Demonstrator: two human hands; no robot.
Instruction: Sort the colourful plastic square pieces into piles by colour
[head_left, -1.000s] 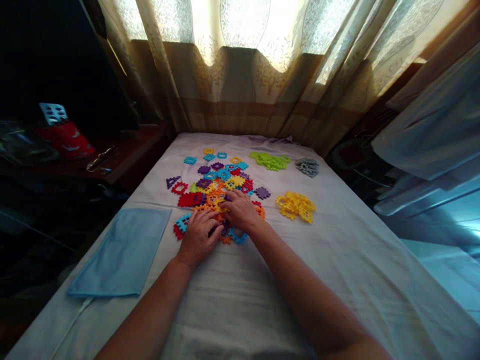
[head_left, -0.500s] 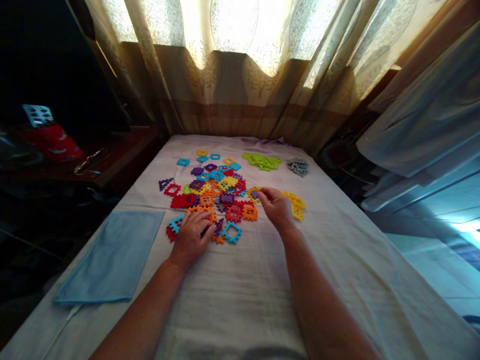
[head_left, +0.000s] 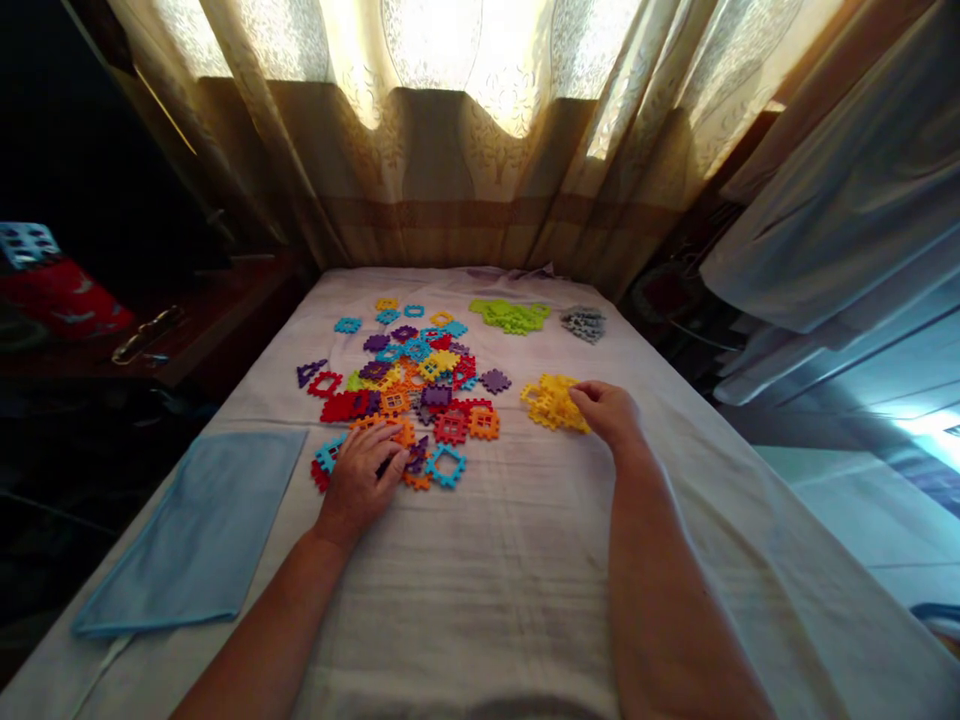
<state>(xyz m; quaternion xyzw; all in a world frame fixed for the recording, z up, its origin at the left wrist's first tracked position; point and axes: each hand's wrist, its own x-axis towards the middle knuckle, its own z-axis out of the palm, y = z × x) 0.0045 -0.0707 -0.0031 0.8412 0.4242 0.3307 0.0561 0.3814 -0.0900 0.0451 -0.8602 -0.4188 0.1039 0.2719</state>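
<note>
Your right hand point(head_left: 611, 412) touches the heap of yellow, toothed plastic pieces point(head_left: 550, 402) – whether it grips one, I can't tell. Your left point(head_left: 361, 475), well apart, lies loosely curled on the mixed-colour plastic pile point(head_left: 394, 403) – press lightly, lest pieces slide.

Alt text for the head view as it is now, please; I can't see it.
A person's right hand touches a pile of yellow pieces, while the left hand rests on a mixed-colour heap. Green pieces and grey pieces lie farther back on the white sheet.
</note>
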